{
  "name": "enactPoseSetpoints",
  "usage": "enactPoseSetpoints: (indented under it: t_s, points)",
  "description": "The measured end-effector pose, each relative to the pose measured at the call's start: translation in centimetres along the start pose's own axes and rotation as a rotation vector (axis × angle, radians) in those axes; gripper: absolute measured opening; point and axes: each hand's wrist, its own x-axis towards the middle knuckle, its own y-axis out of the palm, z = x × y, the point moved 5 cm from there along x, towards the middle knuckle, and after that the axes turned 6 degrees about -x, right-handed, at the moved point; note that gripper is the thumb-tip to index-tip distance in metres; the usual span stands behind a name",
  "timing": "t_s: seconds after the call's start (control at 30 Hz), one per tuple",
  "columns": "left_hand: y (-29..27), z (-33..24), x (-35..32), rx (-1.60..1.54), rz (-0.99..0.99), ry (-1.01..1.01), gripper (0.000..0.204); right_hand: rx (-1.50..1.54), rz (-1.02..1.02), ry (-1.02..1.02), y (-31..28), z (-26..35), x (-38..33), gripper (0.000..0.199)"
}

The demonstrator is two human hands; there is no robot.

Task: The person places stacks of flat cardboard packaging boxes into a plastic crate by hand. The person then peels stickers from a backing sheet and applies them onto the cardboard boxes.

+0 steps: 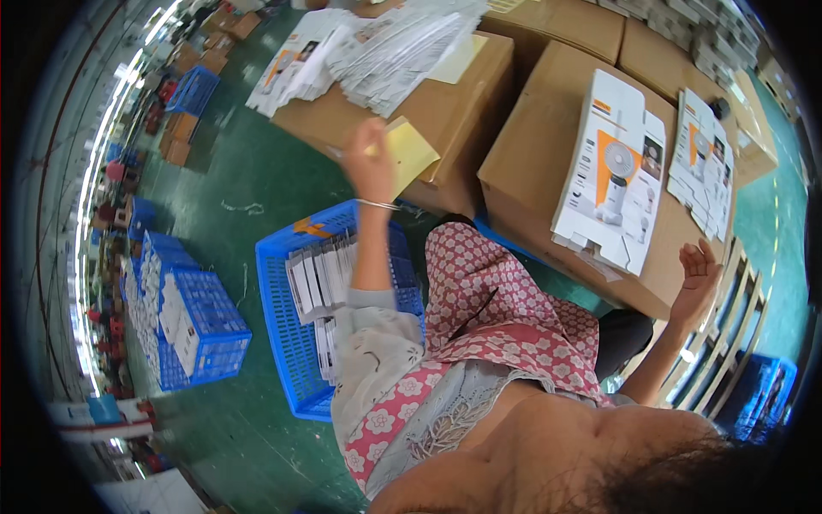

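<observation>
Over the blue crate, left hand fingers pinch a yellow sheet, long axis slanting up-left; right hand released.

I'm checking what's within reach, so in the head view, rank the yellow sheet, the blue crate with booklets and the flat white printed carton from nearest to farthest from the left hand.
1. Yellow sheet, at the left hand.
2. Blue crate, just below that hand.
3. Flat white carton, far right on the cardboard box.

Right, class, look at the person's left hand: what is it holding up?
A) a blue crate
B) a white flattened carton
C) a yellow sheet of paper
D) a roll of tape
C: the left hand is raised over the brown cardboard box and pinches a yellow sheet, while the blue crate sits on the floor below.
</observation>
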Motion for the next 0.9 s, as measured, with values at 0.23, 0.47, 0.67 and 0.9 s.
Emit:
enactPoseSetpoints:
  t_s: [0.23,0.47,0.67,0.9]
  points:
    - [0.4,14.1,5.4,0.401,0.258,0.001,0.034,-0.366,-0.239,-0.032,-0.3,3.2,-3.6,0.051]
    - [-0.9,15.7,4.6,0.636,0.282,0.090,0.057,-0.228,-0.150,0.080,2.7,1.7,-4.5,0.047]
    - [-1.0,14.8,4.2,0.489,0.292,-0.124,0.049,-0.275,-0.114,0.044,3.7,1.5,-5.4,0.036]
    - [-4.0,7.8,-1.4,-0.328,0.253,-0.399,0.018,-0.393,-0.200,-0.052,3.1,1.5,-5.1,0.023]
